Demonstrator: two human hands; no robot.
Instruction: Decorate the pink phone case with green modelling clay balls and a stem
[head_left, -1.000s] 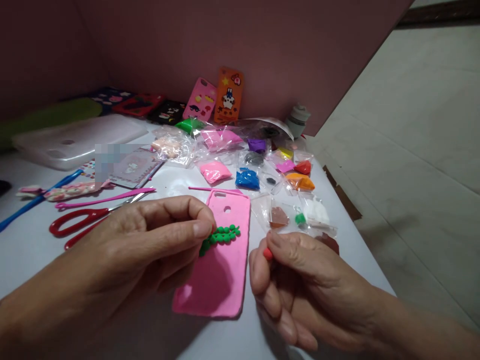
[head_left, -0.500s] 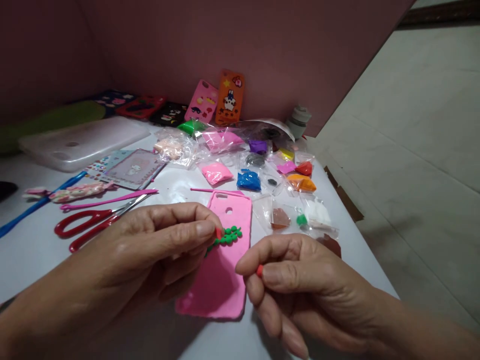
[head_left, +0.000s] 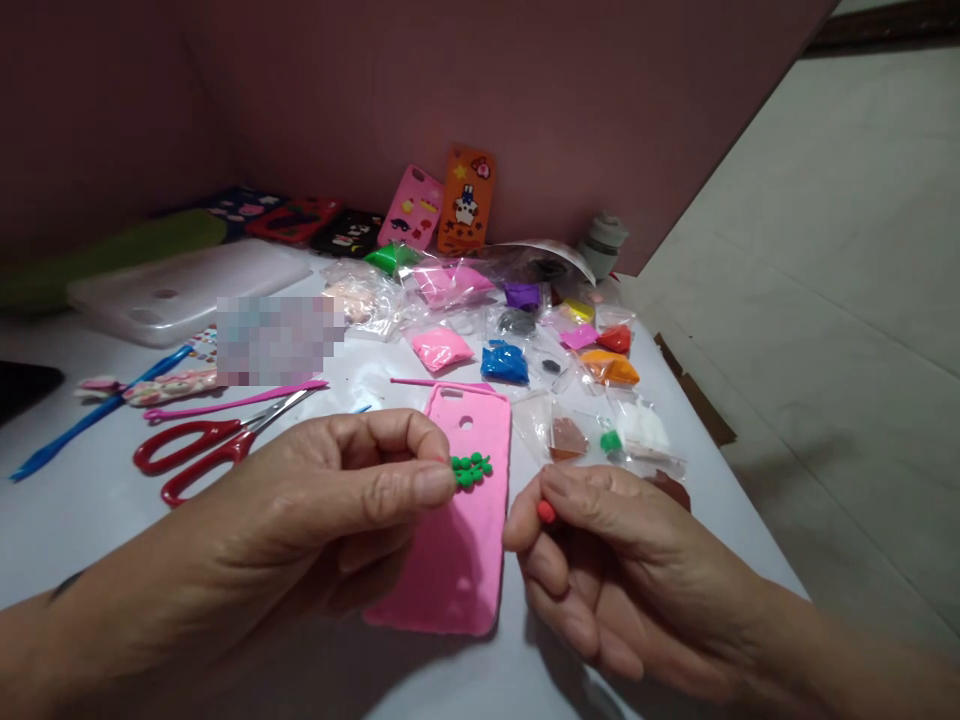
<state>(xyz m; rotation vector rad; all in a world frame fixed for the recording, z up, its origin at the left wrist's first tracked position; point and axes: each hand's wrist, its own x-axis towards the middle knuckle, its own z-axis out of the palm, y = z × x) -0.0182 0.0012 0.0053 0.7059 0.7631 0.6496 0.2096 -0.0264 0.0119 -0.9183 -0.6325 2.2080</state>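
Observation:
My right hand [head_left: 600, 560] pinches a small red clay ball [head_left: 547, 512] between thumb and index finger, right of the pink phone case [head_left: 442, 570]. On the left, my left hand [head_left: 352, 490] is closed in a pinch over the case; its fingertips mostly hide a bit of red clay. The case lies flat on the white table, covered in pink, with a camera hole near its far end. Several small green clay balls [head_left: 472, 470] form a cluster on it, partly behind my left fingertips.
Red-handled scissors [head_left: 187, 450], a pink modelling tool [head_left: 232, 400] and a blue tool [head_left: 67, 440] lie at left. Bagged clay, including a blue packet [head_left: 504, 362] and an orange packet [head_left: 611, 367], spreads behind the case. Decorated cases, one orange [head_left: 466, 200], lean on the back wall.
My right hand has shifted right, and its thumb has moved up so more of the red ball shows. The red bit in my left fingertips is now mostly hidden. The view has shifted slightly.

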